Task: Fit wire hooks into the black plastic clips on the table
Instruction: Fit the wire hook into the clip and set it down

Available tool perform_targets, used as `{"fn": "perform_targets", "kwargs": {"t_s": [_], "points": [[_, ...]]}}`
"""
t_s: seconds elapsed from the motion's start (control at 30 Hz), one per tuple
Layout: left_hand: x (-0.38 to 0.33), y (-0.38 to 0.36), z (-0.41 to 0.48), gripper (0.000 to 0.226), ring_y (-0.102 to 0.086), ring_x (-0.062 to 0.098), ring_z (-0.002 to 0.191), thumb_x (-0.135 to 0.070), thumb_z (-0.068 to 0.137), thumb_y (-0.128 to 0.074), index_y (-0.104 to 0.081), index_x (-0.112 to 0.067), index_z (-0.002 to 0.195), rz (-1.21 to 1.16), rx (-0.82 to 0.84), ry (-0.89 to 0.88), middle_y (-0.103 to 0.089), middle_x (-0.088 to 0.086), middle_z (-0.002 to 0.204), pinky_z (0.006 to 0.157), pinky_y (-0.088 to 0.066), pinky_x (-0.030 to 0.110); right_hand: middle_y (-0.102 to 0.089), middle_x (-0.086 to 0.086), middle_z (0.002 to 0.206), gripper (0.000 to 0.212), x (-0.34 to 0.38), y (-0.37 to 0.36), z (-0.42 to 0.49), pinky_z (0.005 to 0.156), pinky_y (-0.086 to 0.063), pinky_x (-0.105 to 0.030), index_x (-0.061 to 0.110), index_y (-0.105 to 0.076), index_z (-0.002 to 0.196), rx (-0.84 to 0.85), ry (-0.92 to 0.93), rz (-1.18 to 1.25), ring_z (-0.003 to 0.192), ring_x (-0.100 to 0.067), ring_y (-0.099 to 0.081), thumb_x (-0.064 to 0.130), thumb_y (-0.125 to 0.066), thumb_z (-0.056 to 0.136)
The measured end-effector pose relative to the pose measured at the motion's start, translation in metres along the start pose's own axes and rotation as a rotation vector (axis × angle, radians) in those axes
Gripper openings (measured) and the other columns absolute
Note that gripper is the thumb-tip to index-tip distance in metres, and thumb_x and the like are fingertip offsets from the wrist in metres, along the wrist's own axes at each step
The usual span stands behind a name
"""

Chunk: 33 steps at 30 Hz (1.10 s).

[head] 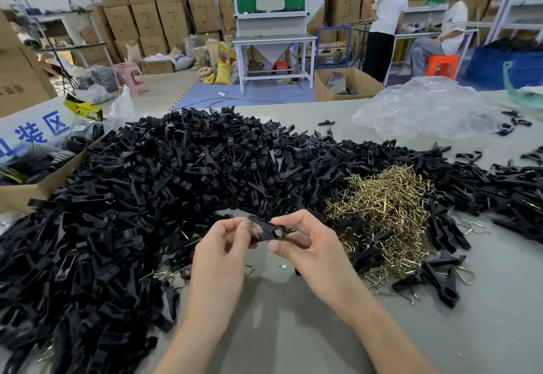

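Black plastic, item in work: one clip (269, 232), held just above the table (293, 338) between both hands, in front of the two heaps
Long axis: runs left to right across the view, close to level; the flat face with the round hole is turned toward the camera; the narrow end points right
Wire hook (254, 223): brass-coloured, at the clip's left end, bent corner showing against the black plastic; how far it is seated cannot be told
Left hand (221, 245): thumb and curled fingers pinch the clip's left end, right at the wire hook
Right hand (307, 241): thumb below and forefinger above pinch the clip's right end; other fingers curled underneath
Clip pile (176, 182): large heap over left and centre of the table, pieces lying in all directions
Hook pile (390, 212): brass-coloured wire heap, right of the hands, touching the clip pile
Plastic bag (426, 109): clear, crumpled, far right part of the table
Writing, sign (38, 135): white, far left, blue characters "装区" legible, the rest cut off
Writing, label (83, 108): yellow and black, begins "PRO", remainder unclear
Writing, cartons (141, 0): stacked in the background, blue-and-white labels too small to read
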<state>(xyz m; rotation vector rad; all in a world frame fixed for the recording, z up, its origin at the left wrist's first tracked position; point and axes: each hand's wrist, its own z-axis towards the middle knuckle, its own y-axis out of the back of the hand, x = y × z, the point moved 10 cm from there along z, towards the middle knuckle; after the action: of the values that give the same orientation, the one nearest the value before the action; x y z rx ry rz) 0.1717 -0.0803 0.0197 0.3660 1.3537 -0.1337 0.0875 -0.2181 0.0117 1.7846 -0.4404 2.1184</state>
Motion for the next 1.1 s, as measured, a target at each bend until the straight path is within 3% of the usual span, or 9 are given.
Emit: {"fn": "perform_targets", "kwargs": {"t_s": [0.2,0.37,0.57,0.73,0.8,0.93,1.03,1.1], "points": [[-0.001,0.002,0.001,0.012,-0.07,0.0,0.077,-0.023,0.1,-0.058,-0.068,-0.02,0.094,-0.025,-0.021,0.012,-0.076,-0.012,0.083,0.068,-0.048,0.024,-0.075,0.01,0.107,0.029,0.001,0.0,0.0,0.08,-0.05,-0.013,0.04,-0.067,0.097,0.001,0.001,-0.009,0.095,-0.007,-0.07,0.016,-0.079,0.086],[0.001,-0.001,0.0,0.013,-0.069,-0.001,0.071,-0.022,0.099,-0.059,-0.069,-0.019,0.092,-0.026,0.004,0.018,-0.075,-0.011,0.08,0.059,-0.044,0.006,-0.075,0.011,0.106,0.028,0.002,0.0,-0.001,0.079,-0.049,-0.012,0.038,-0.067,0.096,0.004,0.005,-0.013,0.094,-0.005,-0.07,0.015,-0.079,0.086],[0.006,-0.007,0.001,0.016,-0.073,0.008,0.077,-0.02,0.1,-0.057,-0.071,-0.013,0.098,-0.114,0.083,0.097,-0.077,-0.005,0.085,0.064,-0.052,0.015,-0.075,0.012,0.105,0.027,0.003,0.003,-0.001,0.08,-0.048,-0.012,0.038,-0.067,0.098,-0.011,0.014,-0.032,0.096,-0.004,-0.069,0.017,-0.079,0.086],[0.008,-0.01,-0.001,0.016,-0.071,0.002,0.072,-0.022,0.099,-0.058,-0.071,-0.013,0.097,-0.13,0.096,0.112,-0.077,-0.004,0.085,0.058,-0.049,0.011,-0.076,0.013,0.101,0.028,0.002,0.005,-0.001,0.079,-0.048,-0.011,0.041,-0.067,0.098,-0.019,0.007,-0.066,0.096,-0.004,-0.07,0.02,-0.079,0.086],[0.013,-0.013,-0.002,0.015,-0.072,0.007,0.077,-0.02,0.099,-0.057,-0.069,-0.011,0.097,-0.169,0.116,0.164,-0.077,-0.001,0.088,0.062,-0.054,0.016,-0.076,0.014,0.097,0.028,0.0,0.006,-0.002,0.078,-0.047,-0.009,0.045,-0.066,0.099,-0.027,-0.007,-0.124,0.094,-0.003,-0.07,0.024,-0.079,0.086],[0.023,-0.035,-0.014,0.012,-0.067,0.016,0.077,-0.022,0.094,-0.058,-0.062,-0.011,0.095,-0.262,0.267,0.302,-0.074,0.002,0.083,0.081,-0.057,0.045,-0.072,0.024,0.094,0.029,-0.003,0.002,-0.005,0.074,-0.047,-0.008,0.047,-0.066,0.099,-0.032,0.008,-0.209,0.089,0.002,-0.068,0.025,-0.08,0.084],[0.023,-0.047,-0.018,0.029,-0.063,0.018,0.07,-0.029,0.092,-0.062,-0.055,-0.005,0.105,-0.278,0.348,0.315,-0.074,0.009,0.084,0.067,-0.05,0.036,-0.074,0.019,0.094,0.026,0.001,0.0,-0.004,0.071,-0.051,-0.012,0.041,-0.068,0.1,-0.034,0.048,-0.174,0.085,-0.002,-0.07,0.021,-0.078,0.086],[0.019,-0.05,-0.017,0.047,-0.062,0.02,0.07,-0.045,0.079,-0.069,-0.055,-0.009,0.105,-0.265,0.375,0.287,-0.074,0.015,0.093,0.065,-0.044,0.038,-0.074,0.018,0.097,0.026,0.002,0.001,-0.004,0.073,-0.053,-0.016,0.041,-0.068,0.101,-0.03,0.061,-0.185,0.087,-0.004,-0.07,0.02,-0.075,0.087]]}}
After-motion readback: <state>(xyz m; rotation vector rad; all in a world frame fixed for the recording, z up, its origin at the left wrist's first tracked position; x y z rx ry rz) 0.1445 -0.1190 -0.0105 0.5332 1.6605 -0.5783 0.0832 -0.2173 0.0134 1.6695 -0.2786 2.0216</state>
